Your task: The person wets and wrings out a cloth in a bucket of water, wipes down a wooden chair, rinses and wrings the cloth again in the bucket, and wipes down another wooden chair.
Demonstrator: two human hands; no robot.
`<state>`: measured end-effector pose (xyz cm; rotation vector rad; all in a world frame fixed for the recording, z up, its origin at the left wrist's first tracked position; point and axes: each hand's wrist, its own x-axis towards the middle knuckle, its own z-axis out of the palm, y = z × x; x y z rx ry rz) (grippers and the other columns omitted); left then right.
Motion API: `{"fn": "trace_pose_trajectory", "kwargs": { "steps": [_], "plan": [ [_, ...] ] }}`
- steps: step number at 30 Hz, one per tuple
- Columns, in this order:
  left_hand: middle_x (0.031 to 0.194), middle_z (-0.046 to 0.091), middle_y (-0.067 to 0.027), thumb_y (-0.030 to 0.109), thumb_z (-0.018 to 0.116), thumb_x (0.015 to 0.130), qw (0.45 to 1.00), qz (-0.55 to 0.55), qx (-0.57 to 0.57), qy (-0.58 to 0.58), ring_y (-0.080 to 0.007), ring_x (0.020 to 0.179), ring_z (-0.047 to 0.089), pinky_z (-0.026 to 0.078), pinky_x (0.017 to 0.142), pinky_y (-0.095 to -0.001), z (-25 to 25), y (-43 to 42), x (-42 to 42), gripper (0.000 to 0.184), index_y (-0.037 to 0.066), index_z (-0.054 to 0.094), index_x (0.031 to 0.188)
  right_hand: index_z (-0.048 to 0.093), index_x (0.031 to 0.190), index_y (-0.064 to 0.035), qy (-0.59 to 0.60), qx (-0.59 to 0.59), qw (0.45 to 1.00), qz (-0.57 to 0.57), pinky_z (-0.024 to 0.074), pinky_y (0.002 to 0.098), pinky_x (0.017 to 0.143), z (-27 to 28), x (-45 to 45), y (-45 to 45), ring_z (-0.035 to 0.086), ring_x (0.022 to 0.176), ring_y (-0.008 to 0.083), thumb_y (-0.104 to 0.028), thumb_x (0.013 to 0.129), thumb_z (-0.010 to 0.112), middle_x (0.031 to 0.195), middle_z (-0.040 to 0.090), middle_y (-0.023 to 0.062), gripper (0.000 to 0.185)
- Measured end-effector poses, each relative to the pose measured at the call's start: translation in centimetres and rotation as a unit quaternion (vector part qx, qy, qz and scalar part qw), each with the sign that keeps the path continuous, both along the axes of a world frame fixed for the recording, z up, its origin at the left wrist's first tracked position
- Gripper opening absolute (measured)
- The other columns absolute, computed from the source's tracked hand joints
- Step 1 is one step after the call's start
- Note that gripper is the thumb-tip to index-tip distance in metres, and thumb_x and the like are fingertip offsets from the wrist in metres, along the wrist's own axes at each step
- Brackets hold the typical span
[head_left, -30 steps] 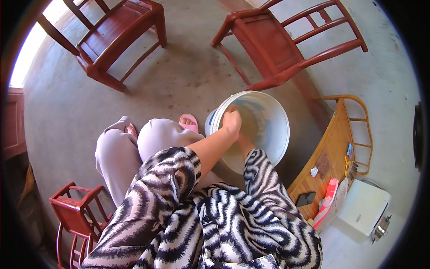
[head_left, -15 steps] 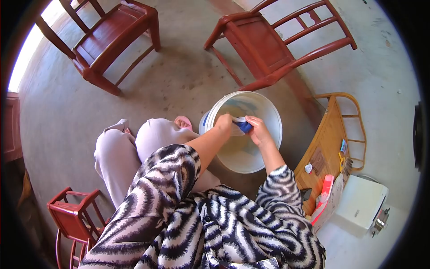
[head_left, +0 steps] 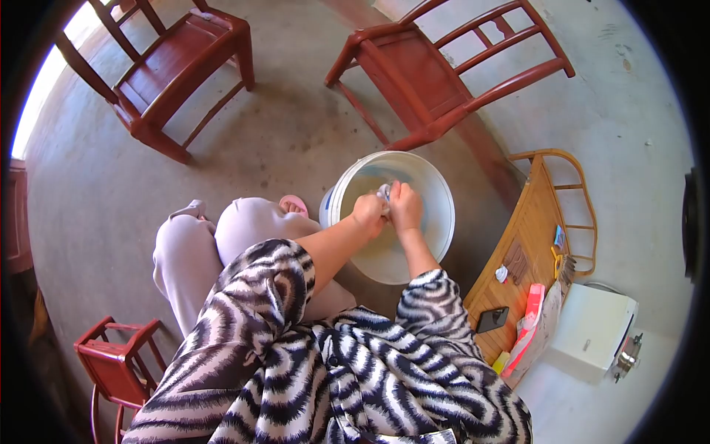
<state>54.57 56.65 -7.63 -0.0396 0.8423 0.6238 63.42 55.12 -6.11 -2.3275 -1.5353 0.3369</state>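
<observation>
Over the mouth of a white bucket, my two hands are closed and close together. My left hand grips one side of a small white-and-blue cloth. On the other side of it, my right hand is wrapped round the cloth, its thumb side up. Only a little bunched white fabric shows between the fists; the rest is hidden by my fingers. Cloudy liquid appears to lie in the bucket below.
Two red wooden chairs stand beyond the bucket. A small red chair is at lower left. At right, a bamboo bench carries a phone, a brush and a red-and-white bag. A white box stands beside it.
My right hand has moved in against my left and turned over. The cloth, spread with its blue part showing before, is now bunched between the fists.
</observation>
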Motion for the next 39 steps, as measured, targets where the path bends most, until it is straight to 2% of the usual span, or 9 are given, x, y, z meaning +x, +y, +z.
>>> {"fn": "trace_pose_trajectory", "kwargs": {
  "steps": [15, 21, 22, 23, 27, 34, 36, 37, 39],
  "plan": [
    [0.113, 0.053, -0.0103, -0.004, 0.035, 0.080, 0.998, -0.016, 0.054, -0.020, -0.0222, 0.101, 0.051, 0.039, 0.089, -0.0336, 1.5, -0.1, -0.6, 0.046, 0.005, 0.042, 0.125, 0.061, 0.072, 0.0018, 0.094, -0.013, 0.995, -0.042, 0.0423, 0.0460, 0.058, -1.6, 2.2, -0.7, 0.058, 0.069, 0.0407, -0.030, 0.083, 0.046, 0.072, 0.059, 0.0241, 0.037],
    [0.112, 0.054, -0.0107, -0.006, 0.036, 0.075, 0.985, -0.036, 0.142, 0.087, -0.0205, 0.101, 0.051, 0.039, 0.086, -0.0308, 2.5, 0.7, -1.2, 0.049, 0.002, 0.046, 0.123, 0.063, 0.090, -0.0027, 0.017, -0.344, 0.933, 0.106, 0.0458, 0.0424, 0.073, -6.6, 6.4, -1.4, 0.061, 0.087, 0.0316, -0.032, 0.080, 0.052, 0.093, 0.062, 0.0205, 0.033],
    [0.110, 0.054, -0.0110, -0.007, 0.037, 0.072, 0.983, -0.047, 0.145, 0.107, -0.0204, 0.101, 0.050, 0.040, 0.084, -0.0295, 2.3, 0.6, -1.1, 0.053, 0.002, 0.045, 0.124, 0.061, 0.098, -0.0058, 0.341, -0.267, 0.901, -0.035, 0.0466, 0.0429, 0.074, -4.2, 6.0, -1.4, 0.060, 0.089, 0.0291, -0.032, 0.082, 0.054, 0.099, 0.062, 0.0160, 0.032],
    [0.110, 0.054, -0.0110, -0.007, 0.037, 0.072, 0.983, -0.050, 0.143, 0.107, -0.0204, 0.101, 0.050, 0.040, 0.084, -0.0295, 2.4, 0.7, -1.1, 0.053, 0.002, 0.045, 0.124, 0.058, 0.106, -0.0089, 0.620, -0.151, 0.749, -0.178, 0.0474, 0.0435, 0.074, -2.5, 5.6, -1.5, 0.060, 0.091, 0.0266, -0.033, 0.083, 0.055, 0.105, 0.061, 0.0115, 0.034],
    [0.108, 0.054, -0.0127, -0.003, 0.042, 0.072, 0.974, -0.103, 0.138, 0.145, -0.0190, 0.094, 0.053, 0.043, 0.076, -0.0294, 2.3, 0.9, -1.2, 0.052, 0.002, 0.045, 0.124, 0.049, 0.116, -0.0109, 0.761, -0.102, 0.630, -0.119, 0.0479, 0.0429, 0.076, -2.5, 5.6, -1.0, 0.058, 0.096, 0.0237, -0.025, 0.086, 0.054, 0.111, 0.057, 0.0091, 0.033],
    [0.115, 0.050, -0.0171, 0.001, 0.044, 0.073, 0.914, -0.089, 0.175, 0.354, -0.0247, 0.105, 0.049, 0.039, 0.088, -0.0314, -0.1, 0.2, -0.3, 0.055, 0.001, 0.039, 0.128, 0.042, 0.123, -0.0086, 0.688, -0.064, 0.720, -0.071, 0.0499, 0.0355, 0.076, -3.9, 6.5, 0.9, 0.058, 0.096, 0.0237, -0.003, 0.082, 0.051, 0.113, 0.055, 0.0139, 0.043],
    [0.116, 0.049, -0.0173, 0.001, 0.043, 0.073, 0.913, -0.089, 0.165, 0.363, -0.0252, 0.108, 0.047, 0.038, 0.089, -0.0311, 0.0, 0.2, -0.3, 0.055, 0.001, 0.039, 0.128, 0.041, 0.126, -0.0094, 0.351, -0.211, 0.911, -0.055, 0.0484, 0.0344, 0.080, -6.6, 6.7, 1.1, 0.055, 0.100, 0.0244, -0.003, 0.078, 0.050, 0.115, 0.054, 0.0140, 0.049],
    [0.117, 0.048, -0.0175, 0.001, 0.042, 0.073, 0.911, -0.089, 0.157, 0.370, -0.0256, 0.112, 0.045, 0.036, 0.091, -0.0309, 0.3, 0.2, -0.4, 0.054, 0.001, 0.040, 0.128, 0.041, 0.126, -0.0094, 0.354, -0.212, 0.909, -0.054, 0.0484, 0.0344, 0.080, -9.5, 7.0, 0.6, 0.055, 0.100, 0.0244, -0.003, 0.078, 0.050, 0.115, 0.054, 0.0140, 0.049],
    [0.118, 0.048, -0.0176, 0.000, 0.041, 0.073, 0.919, -0.080, 0.149, 0.357, -0.0258, 0.113, 0.043, 0.035, 0.092, -0.0314, 1.2, 0.5, -0.8, 0.054, 0.001, 0.040, 0.127, 0.045, 0.123, -0.0074, -0.178, -0.118, 0.959, 0.186, 0.0468, 0.0314, 0.079, -13.8, 6.7, -0.5, 0.057, 0.095, 0.0220, -0.003, 0.074, 0.052, 0.114, 0.055, 0.0130, 0.050]
  ]
}}
